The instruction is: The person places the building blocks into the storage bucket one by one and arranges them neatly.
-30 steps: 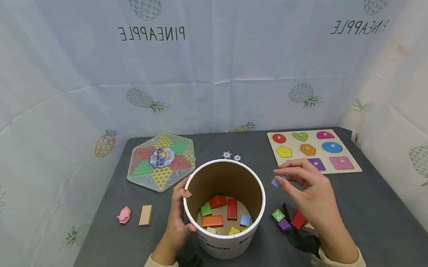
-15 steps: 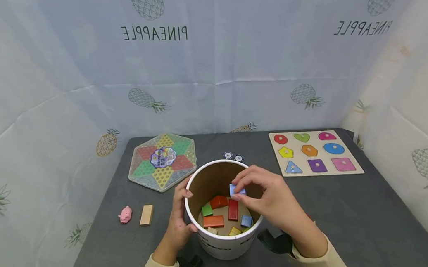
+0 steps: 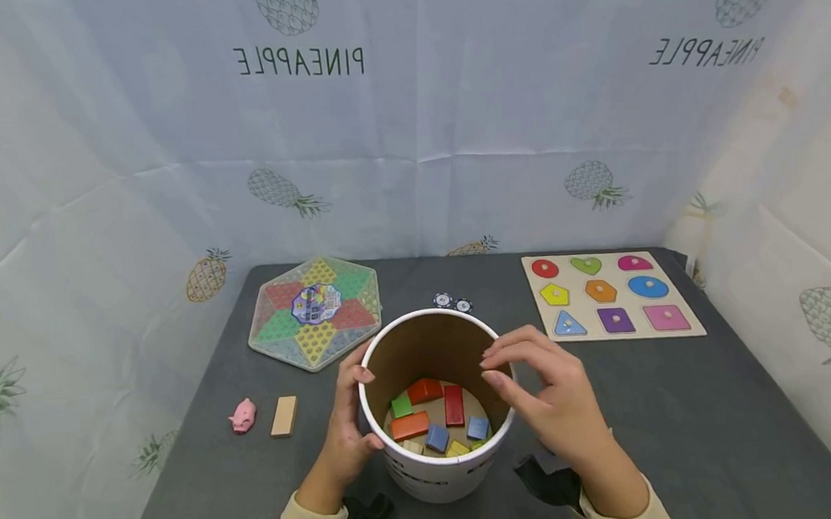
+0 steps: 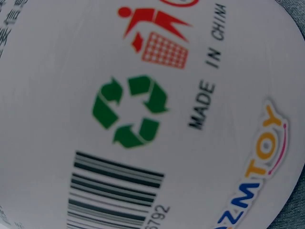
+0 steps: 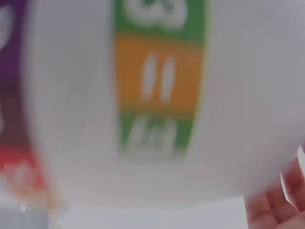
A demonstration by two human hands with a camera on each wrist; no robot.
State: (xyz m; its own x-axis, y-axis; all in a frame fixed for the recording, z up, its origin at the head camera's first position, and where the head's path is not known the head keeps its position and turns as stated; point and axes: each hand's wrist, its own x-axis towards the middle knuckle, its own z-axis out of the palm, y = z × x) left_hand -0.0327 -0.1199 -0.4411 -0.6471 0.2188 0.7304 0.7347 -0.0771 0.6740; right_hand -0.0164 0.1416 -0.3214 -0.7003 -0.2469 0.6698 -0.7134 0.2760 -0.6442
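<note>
A white bucket [image 3: 437, 485] with a brown inside stands upright on the dark table. My left hand [image 3: 347, 437] grips its left side, fingertips over the rim and thumb lower down at the near side. Over the right rim hovers my right hand [image 3: 555, 390], its fingers loosely bent with nothing between them. On the bucket's floor lie a blue block [image 3: 437, 438], a second blue block [image 3: 478, 428], a red block [image 3: 454, 405], an orange block [image 3: 409, 426], a green block [image 3: 401, 405] and several others. The bucket's printed wall [image 4: 190, 157] fills the left wrist view; the right wrist view is blurred.
A hexagonal star game board [image 3: 314, 315] lies back left, a shape puzzle board [image 3: 614, 298] back right. Two poker chips [image 3: 452, 303] sit behind the bucket. A pink pig toy [image 3: 242, 416] and a tan wooden block [image 3: 284, 417] lie at left. A printed curtain [image 3: 405, 115] surrounds the table.
The right hand carried a blue block from the right over the bucket and let it go. It now lies inside, and the hand has drawn back to the right rim. The left hand stayed.
</note>
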